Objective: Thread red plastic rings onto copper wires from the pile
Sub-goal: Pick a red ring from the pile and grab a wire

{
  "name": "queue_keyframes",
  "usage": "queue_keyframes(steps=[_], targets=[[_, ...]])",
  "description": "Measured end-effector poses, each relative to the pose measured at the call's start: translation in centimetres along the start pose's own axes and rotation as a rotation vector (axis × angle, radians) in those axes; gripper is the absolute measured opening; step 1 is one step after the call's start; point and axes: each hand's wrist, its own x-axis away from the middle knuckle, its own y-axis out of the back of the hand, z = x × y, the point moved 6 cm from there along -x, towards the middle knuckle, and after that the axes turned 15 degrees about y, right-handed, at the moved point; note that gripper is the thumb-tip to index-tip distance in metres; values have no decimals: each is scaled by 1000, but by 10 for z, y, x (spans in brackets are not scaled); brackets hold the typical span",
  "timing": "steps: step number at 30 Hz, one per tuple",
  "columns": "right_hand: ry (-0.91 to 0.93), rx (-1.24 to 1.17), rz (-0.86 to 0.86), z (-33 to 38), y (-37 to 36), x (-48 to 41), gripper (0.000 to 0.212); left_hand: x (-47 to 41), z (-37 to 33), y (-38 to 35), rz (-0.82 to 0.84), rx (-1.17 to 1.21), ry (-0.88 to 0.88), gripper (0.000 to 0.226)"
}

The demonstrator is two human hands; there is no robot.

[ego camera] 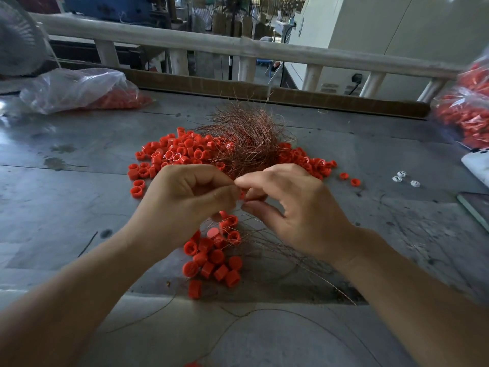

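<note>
Head view, the only one given: left hand [185, 200] and right hand [296, 207] are set fingertip to fingertip over the grey table [79, 186], on the near side of the tangle of copper wires [246, 144]. Left-hand fingers are curled in, with thumb and forefinger closed on a red ring [242, 194], of which only a sliver is seen. Right thumb and forefinger are pinched together at the meeting point, judged to be on a single copper strand. The strand is too thin to be confirmed at the pinch. The remaining right fingers are held apart and loosely bent below. The loose ring pile [169, 157] lies beyond the hands, partly under the wire tangle. Threaded rings [214, 255] lie in a cluster beneath the wrists, with strands running toward the near edge. Risks, as judged: the ring hole may be missed by the strand tip, since the hole is hidden by the fingers. The thin strand may be buckled if pushed from too far back. The ring may be dropped into the threaded cluster and mixed up. Strands under the right wrist may be snagged and the finished cluster dragged. Neighbouring strands may be pulled out with the chosen one, the tangle being dense. Bagged rings [79, 88] at far left and a second bag [468, 120] at right are well apart and judged not at risk.
</note>
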Motion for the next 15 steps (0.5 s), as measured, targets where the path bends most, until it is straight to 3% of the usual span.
queue_keyframes(steps=[4, 15], targets=[[-47, 58, -49, -9, 8, 3, 9, 0, -1, 3, 17, 84, -1, 23], [-134, 69, -142, -8, 26, 1, 5, 3, -5, 0, 36, 189, -46, 31]])
